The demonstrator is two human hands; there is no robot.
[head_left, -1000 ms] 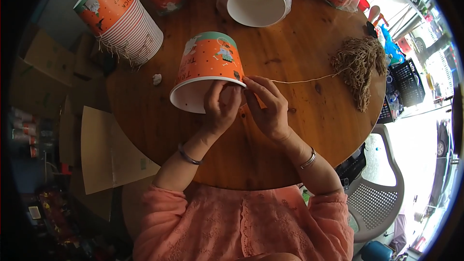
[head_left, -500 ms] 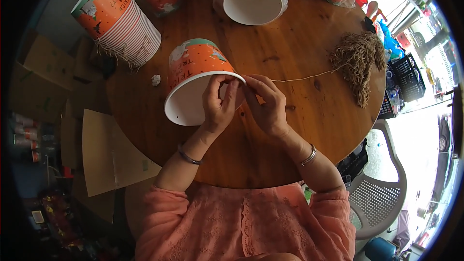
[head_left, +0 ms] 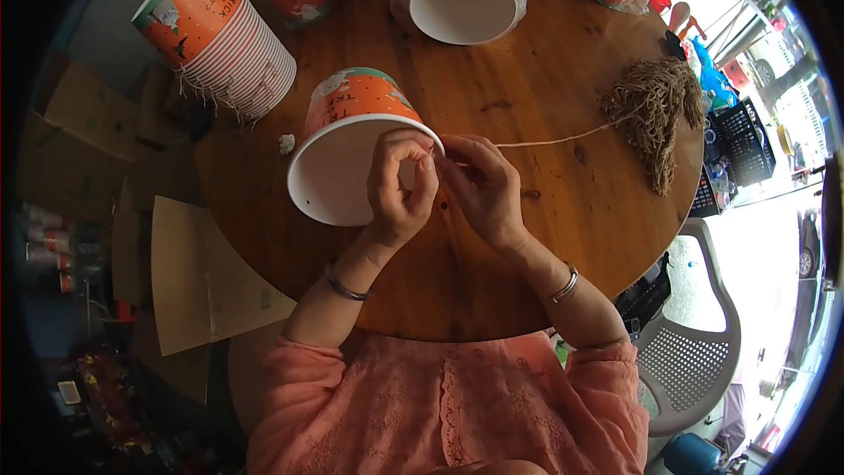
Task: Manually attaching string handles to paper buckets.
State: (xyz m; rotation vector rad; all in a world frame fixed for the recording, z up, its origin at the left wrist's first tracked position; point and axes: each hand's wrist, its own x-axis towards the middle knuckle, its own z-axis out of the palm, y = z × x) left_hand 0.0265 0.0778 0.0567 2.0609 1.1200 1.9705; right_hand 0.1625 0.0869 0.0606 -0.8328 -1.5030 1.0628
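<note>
An orange, green and white printed paper bucket [head_left: 338, 171] lies tipped on its side, its white mouth toward me. A small dark hole shows in its inner wall at the lower left. My left hand [head_left: 400, 186] reaches into the mouth at the right side, thumb and finger pinched close to the rim; what is between them is too small to make out. Just outside that same rim, my right hand [head_left: 483, 193] is closed in a pinch on a thin twine cord [head_left: 554, 140]. This cord runs right to a tangled bundle of brown twine [head_left: 651, 110].
A tilted stack of matching buckets [head_left: 233, 48], twine hanging from it, stands at the far left. Plastic-wrapped white buckets [head_left: 463, 6] are at the back. A crumpled white scrap [head_left: 287, 143] lies left on the round wooden table [head_left: 545, 255]. Opened cardboard [head_left: 211, 277] and a grey chair [head_left: 690, 352] flank it.
The bucket has turned slightly, so its mouth faces me more and its left side sits a little further left. My left fingers have curled into a tighter pinch; the right hand has hardly moved.
</note>
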